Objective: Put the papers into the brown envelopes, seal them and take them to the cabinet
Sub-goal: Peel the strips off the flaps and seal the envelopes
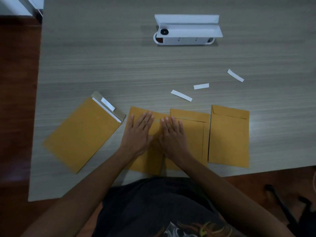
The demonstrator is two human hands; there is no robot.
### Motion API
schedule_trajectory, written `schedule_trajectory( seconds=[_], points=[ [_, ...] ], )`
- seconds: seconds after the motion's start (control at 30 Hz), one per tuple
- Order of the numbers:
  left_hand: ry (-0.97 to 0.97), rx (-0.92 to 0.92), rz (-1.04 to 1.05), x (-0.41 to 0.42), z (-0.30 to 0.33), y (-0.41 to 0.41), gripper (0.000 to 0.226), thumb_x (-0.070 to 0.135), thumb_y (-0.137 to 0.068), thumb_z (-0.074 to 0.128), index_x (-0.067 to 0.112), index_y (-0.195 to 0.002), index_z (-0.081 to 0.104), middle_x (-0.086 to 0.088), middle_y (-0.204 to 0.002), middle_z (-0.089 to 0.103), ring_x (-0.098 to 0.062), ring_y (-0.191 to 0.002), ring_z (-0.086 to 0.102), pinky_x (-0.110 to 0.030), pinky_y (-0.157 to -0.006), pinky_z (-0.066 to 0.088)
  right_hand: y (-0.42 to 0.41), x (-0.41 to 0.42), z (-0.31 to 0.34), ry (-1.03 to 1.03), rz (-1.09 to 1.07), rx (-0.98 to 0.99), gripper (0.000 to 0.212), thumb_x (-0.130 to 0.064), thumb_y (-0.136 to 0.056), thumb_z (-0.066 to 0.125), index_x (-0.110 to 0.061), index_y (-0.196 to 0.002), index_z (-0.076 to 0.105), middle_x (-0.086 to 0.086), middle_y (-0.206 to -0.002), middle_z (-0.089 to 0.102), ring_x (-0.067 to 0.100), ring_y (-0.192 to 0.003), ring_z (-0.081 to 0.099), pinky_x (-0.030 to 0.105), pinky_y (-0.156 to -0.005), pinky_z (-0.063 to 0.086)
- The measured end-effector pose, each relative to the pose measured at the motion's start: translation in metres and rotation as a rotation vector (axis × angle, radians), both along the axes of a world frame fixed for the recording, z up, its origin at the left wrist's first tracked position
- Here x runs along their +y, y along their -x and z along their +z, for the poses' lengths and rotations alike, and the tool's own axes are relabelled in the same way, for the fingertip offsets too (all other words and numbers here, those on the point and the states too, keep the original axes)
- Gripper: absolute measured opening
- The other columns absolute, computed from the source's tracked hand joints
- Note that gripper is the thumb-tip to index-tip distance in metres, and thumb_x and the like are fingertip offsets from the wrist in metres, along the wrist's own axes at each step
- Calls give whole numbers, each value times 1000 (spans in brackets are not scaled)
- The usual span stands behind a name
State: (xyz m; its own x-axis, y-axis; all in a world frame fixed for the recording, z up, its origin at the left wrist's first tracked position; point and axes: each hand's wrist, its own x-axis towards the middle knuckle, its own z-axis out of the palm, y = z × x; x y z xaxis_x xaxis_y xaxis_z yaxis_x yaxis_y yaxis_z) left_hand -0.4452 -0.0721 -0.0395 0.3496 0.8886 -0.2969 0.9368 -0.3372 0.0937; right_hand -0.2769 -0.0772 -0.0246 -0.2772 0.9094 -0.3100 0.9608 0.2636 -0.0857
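Observation:
Several brown envelopes lie along the near edge of the table. The left envelope is tilted, its flap open, with white paper and a white strip showing at its mouth. My left hand and my right hand press flat, fingers spread, on the folded flap of the middle envelope. To its right lies another closed envelope, partly under my right hand. The far right envelope lies flap down and apart from my hands.
Three white peel-off strips lie beyond the envelopes. A white socket box with raised lid sits at the far middle of the grey table. Dark floor lies left; a black chair base is at lower right.

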Motion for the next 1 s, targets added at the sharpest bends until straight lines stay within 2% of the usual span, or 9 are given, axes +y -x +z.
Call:
schedule_trajectory(
  seconds=[0.1, 0.33, 0.5, 0.57, 0.63, 0.73, 0.8, 0.9, 1.0],
  points=[
    [-3, 11, 30, 1, -1, 15, 69, 45, -92, 21, 14, -154, 18, -3, -162, 13, -19, -150, 11, -54, -118, 12, 3, -1, 1, 3, -37, -9, 63, -39, -92, 22, -8, -143, 42, 11, -149, 42, 30, -144, 28, 53, -116, 18],
    [-15, 27, 91, -4, -2, 21, 69, 42, -93, 16, 11, -154, 10, -6, -162, 7, -21, -150, 6, -50, -120, 9, -2, 2, 1, 29, -14, -24, 74, -57, -91, 19, -11, -145, 39, 10, -151, 40, 30, -145, 23, 55, -118, 13],
    [38, 70, 199, -8, 4, 11, 71, 43, -98, 22, 2, -152, 2, -16, -161, -4, -27, -150, -4, -43, -122, -5, -10, 14, 0, 18, 36, -72, 88, -72, -84, 19, -12, -143, 44, 8, -147, 45, 34, -143, 29, 58, -116, 14],
    [-10, 31, 188, -7, 14, 22, 70, 39, -97, 28, -6, -150, 18, -24, -158, 11, -34, -149, 9, -42, -122, -2, -14, 20, 0, 18, 61, -112, 90, -72, -84, 15, -11, -144, 41, 10, -149, 43, 34, -144, 26, 58, -116, 14],
    [-114, -50, 140, -5, 23, 39, 71, 37, -89, 33, -11, -142, 35, -28, -152, 30, -38, -143, 27, -45, -120, 13, -18, 27, 2, 35, 99, -169, 92, -71, -84, 7, -11, -150, 27, 10, -156, 29, 33, -148, 10, 55, -117, 2],
    [-238, -134, 206, 2, 29, 73, 63, 28, -86, 47, -8, -137, 43, -31, -145, 39, -43, -137, 37, -53, -112, 32, -17, 32, 2, 82, 149, -197, 86, -69, -90, 14, -11, -154, 4, 10, -162, 5, 32, -148, -12, 52, -117, -9],
    [-273, -170, 371, 7, 29, 92, 59, 21, -88, 53, -9, -137, 43, -33, -145, 37, -46, -137, 34, -54, -112, 32, -14, 32, 6, 75, 147, -156, 85, -64, -94, 26, -8, -153, 2, 12, -161, 3, 33, -147, -13, 51, -118, -7],
    [-157, -150, 601, 10, 18, 119, 63, 24, -95, 54, -9, -144, 32, -32, -151, 27, -46, -143, 19, -50, -119, 18, -3, 32, 16, 61, 142, -33, 79, -48, -97, 41, -6, -153, 5, 14, -161, 6, 34, -147, -11, 50, -120, -3],
    [-43, -193, 681, 8, 4, 135, 69, 35, -90, 61, 1, -144, 35, -25, -153, 28, -40, -145, 15, -47, -119, 16, 15, 30, 27, -4, 159, 170, 67, -32, -95, 49, -3, -149, 23, 18, -155, 27, 37, -148, 6, 50, -120, 10]
  ],
)
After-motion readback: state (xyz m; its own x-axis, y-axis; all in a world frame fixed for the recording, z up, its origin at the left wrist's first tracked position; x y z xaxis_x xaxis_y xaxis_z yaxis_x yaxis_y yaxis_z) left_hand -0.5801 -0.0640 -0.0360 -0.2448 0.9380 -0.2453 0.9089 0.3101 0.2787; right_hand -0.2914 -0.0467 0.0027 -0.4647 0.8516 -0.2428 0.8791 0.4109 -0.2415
